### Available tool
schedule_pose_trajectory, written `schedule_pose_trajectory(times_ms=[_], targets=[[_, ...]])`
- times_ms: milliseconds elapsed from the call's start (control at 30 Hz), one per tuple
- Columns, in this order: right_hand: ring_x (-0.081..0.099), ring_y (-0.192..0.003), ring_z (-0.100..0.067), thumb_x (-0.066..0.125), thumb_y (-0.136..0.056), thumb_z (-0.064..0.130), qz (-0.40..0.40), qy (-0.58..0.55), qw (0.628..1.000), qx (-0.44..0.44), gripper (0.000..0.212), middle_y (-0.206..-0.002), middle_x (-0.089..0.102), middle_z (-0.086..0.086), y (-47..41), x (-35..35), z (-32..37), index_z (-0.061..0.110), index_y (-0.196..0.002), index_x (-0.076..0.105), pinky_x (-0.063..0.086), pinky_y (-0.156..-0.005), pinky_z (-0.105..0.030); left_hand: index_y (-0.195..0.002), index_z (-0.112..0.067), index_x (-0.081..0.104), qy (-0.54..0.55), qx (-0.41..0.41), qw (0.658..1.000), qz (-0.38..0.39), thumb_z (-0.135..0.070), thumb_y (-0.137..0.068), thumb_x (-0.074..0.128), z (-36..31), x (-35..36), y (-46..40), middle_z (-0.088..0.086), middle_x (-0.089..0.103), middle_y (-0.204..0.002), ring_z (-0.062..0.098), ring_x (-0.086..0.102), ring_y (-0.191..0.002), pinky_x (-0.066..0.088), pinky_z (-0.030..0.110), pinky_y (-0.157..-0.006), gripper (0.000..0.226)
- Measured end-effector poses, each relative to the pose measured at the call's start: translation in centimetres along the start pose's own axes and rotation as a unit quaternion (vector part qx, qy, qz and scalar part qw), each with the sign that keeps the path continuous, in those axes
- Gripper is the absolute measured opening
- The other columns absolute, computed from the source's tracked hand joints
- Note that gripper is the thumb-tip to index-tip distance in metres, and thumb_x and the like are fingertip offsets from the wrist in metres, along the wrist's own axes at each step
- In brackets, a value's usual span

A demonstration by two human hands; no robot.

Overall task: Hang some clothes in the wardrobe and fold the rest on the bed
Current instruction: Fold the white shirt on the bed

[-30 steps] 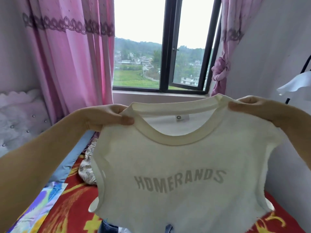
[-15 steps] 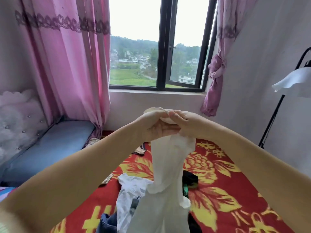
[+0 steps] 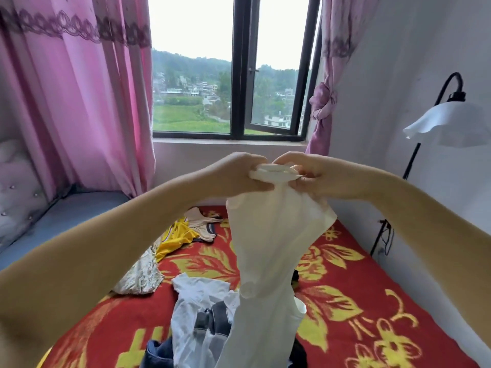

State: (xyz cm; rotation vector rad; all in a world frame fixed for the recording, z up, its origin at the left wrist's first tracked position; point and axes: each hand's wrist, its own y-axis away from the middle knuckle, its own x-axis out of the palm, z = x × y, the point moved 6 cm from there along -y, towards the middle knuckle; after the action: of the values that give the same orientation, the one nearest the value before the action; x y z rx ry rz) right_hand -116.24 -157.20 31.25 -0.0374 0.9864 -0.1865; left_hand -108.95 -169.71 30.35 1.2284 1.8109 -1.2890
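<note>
A cream T-shirt [image 3: 268, 251] hangs folded lengthwise in front of me, above the bed [image 3: 345, 293] with its red and yellow flowered blanket. My left hand [image 3: 239, 173] and my right hand [image 3: 316, 176] meet at its top, and both grip the bunched collar and shoulders. Under the shirt a pile of clothes [image 3: 202, 322] in white, grey and dark blue lies on the blanket. A yellow garment [image 3: 178, 235] and a beige one [image 3: 202, 221] lie further back. No wardrobe is in view.
A patterned cloth [image 3: 140, 274] lies at the bed's left side by a blue mattress strip [image 3: 66, 216]. Pink curtains [image 3: 79, 102] flank the window [image 3: 231, 75]. A floor lamp [image 3: 446, 123] with a white shade stands against the right wall.
A second ago I held the shirt spread wide by its shoulders. My hands have come together and the shirt now hangs folded in half lengthwise. My view has dropped toward the bed.
</note>
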Motion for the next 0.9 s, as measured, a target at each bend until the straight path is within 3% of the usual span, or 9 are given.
schedule_pose_trajectory(times_ms=[67, 200, 300, 367, 433, 533, 633, 767, 900], targets=[[0.064, -0.075, -0.001, 0.05, -0.098, 0.013, -0.033, -0.003, 0.999, 0.041, 0.025, -0.092, 0.067, 0.011, 0.6, -0.9, -1.2, 0.031, -0.115, 0.051, 0.052, -0.063, -0.02, -0.071, -0.03, 0.051, 0.045, -0.014, 0.999, -0.001, -0.023, -0.087, 0.069, -0.1, -0.2, -1.0, -0.013, 0.054, -0.073, 0.007, 0.052, -0.069, 0.039, 0.01, -0.06, 0.025], [0.054, -0.066, -0.001, 0.05, -0.094, 0.009, -0.096, -0.034, 0.99, 0.102, 0.018, -0.078, 0.06, 0.008, 2.4, -0.3, -4.7, 0.026, -0.093, 0.057, 0.043, -0.065, -0.022, -0.077, -0.035, 0.056, 0.124, 0.025, 0.992, -0.004, -0.019, -0.088, 0.067, -1.9, -0.1, -2.9, -0.016, 0.058, -0.076, -0.002, 0.055, -0.07, 0.042, 0.011, -0.066, 0.022], [0.055, -0.07, -0.009, 0.045, -0.091, 0.003, -0.091, -0.044, 0.982, 0.163, 0.024, -0.076, 0.062, 0.004, 4.7, 0.8, -7.3, 0.014, -0.085, 0.066, 0.043, -0.069, -0.023, -0.082, -0.037, 0.062, 0.127, 0.02, 0.989, 0.075, -0.025, -0.084, 0.071, -2.7, 1.2, -4.1, -0.019, 0.064, -0.076, -0.008, 0.06, -0.065, 0.045, 0.006, -0.059, 0.016], [0.053, -0.063, -0.005, 0.043, -0.092, -0.001, -0.077, -0.058, 0.979, 0.18, 0.036, -0.067, 0.06, 0.012, 6.7, 0.0, -8.2, 0.019, -0.075, 0.067, 0.042, -0.064, -0.018, -0.088, -0.029, 0.069, 0.126, -0.005, 0.982, 0.142, -0.029, -0.081, 0.074, -2.9, 2.3, -4.5, -0.012, 0.07, -0.079, -0.002, 0.065, -0.065, 0.051, 0.012, -0.058, 0.009], [0.056, -0.063, -0.003, 0.041, -0.094, -0.002, -0.046, -0.075, 0.979, 0.186, 0.032, -0.068, 0.062, 0.013, 8.6, -1.0, -8.6, 0.012, -0.081, 0.067, 0.044, -0.062, -0.015, -0.094, -0.017, 0.071, 0.131, -0.018, 0.976, 0.173, -0.031, -0.079, 0.075, -3.6, 2.8, -5.3, -0.005, 0.073, -0.082, 0.008, 0.069, -0.067, 0.055, 0.019, -0.059, 0.021], [0.059, -0.069, -0.007, 0.043, -0.097, 0.002, -0.071, -0.078, 0.975, 0.196, 0.024, -0.077, 0.065, 0.006, 10.4, -4.1, -10.1, 0.005, -0.094, 0.067, 0.048, -0.064, -0.017, -0.09, -0.015, 0.071, 0.156, -0.006, 0.978, 0.138, -0.036, -0.077, 0.076, -5.3, 2.7, -8.1, -0.005, 0.073, -0.076, 0.007, 0.068, -0.063, 0.055, 0.019, -0.057, 0.025], [0.05, -0.068, -0.015, 0.045, -0.095, 0.008, -0.136, 0.014, 0.963, 0.233, 0.022, -0.075, 0.056, -0.003, 11.5, -8.1, -13.6, 0.002, -0.097, 0.066, 0.041, -0.063, -0.027, -0.093, -0.012, 0.071, 0.101, 0.003, 0.99, 0.1, -0.039, -0.078, 0.075, -6.5, 4.5, -12.6, 0.004, 0.071, -0.085, 0.009, 0.063, -0.062, 0.055, 0.023, -0.059, 0.032], [0.051, -0.056, -0.017, 0.042, -0.087, 0.005, -0.16, 0.088, 0.94, 0.29, 0.022, -0.065, 0.05, -0.002, 11.3, -10.8, -18.5, 0.008, -0.071, 0.058, 0.046, -0.047, -0.021, -0.093, 0.0, 0.067, -0.04, 0.016, 0.994, 0.097, -0.038, -0.084, 0.07, -7.1, 8.9, -18.3, 0.017, 0.065, -0.085, 0.021, 0.054, -0.071, 0.049, 0.035, -0.068, 0.039], [0.06, -0.065, -0.027, 0.042, -0.084, 0.006, -0.241, 0.129, 0.916, 0.294, 0.024, -0.066, 0.054, -0.004, 11.9, -14.4, -22.5, 0.013, -0.065, 0.055, 0.059, -0.06, -0.037, -0.072, -0.015, 0.051, -0.118, 0.034, 0.992, -0.019, -0.043, -0.087, 0.063, -8.1, 11.7, -23.2, 0.001, 0.052, -0.071, 0.024, 0.05, -0.072, 0.039, 0.034, -0.062, 0.034]])
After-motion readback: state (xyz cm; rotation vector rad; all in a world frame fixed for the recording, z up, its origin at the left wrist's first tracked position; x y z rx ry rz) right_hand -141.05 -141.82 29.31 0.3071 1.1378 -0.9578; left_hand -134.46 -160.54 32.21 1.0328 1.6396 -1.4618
